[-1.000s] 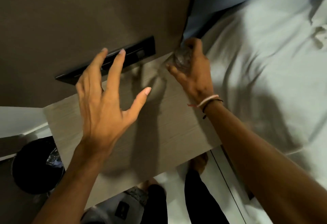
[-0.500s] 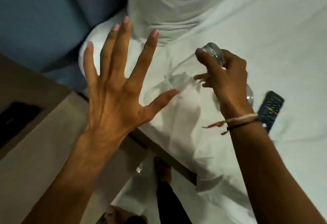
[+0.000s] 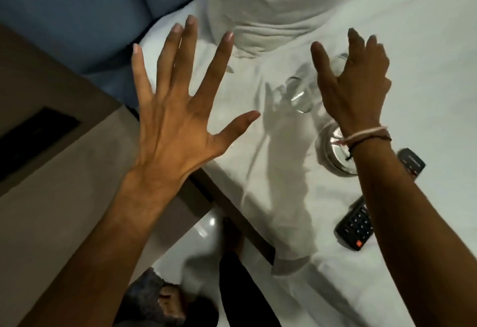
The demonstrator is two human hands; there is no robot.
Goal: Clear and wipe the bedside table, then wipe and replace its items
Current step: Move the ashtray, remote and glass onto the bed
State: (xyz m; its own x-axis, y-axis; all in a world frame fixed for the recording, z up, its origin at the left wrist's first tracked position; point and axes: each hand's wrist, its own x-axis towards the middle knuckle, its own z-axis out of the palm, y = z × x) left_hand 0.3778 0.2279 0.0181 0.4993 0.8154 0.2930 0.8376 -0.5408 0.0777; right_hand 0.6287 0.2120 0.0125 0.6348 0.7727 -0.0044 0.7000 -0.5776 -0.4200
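A clear drinking glass lies on its side on the white bed sheet. My right hand hovers just above and to the right of it, fingers spread, holding nothing. My left hand is held flat and wide open over the gap between the bedside table and the bed. A second glass object rests on the sheet under my right wrist. A black remote lies near my right forearm, and another dark remote shows just beyond the arm.
A white pillow lies at the head of the bed against a blue headboard. A black switch panel sits on the wall behind the table. My feet and a grey mat are on the white floor below.
My right hand carried the glass from the bedside table across to the bed, laid it on the sheet and let go. My left hand stayed open and followed the turn.
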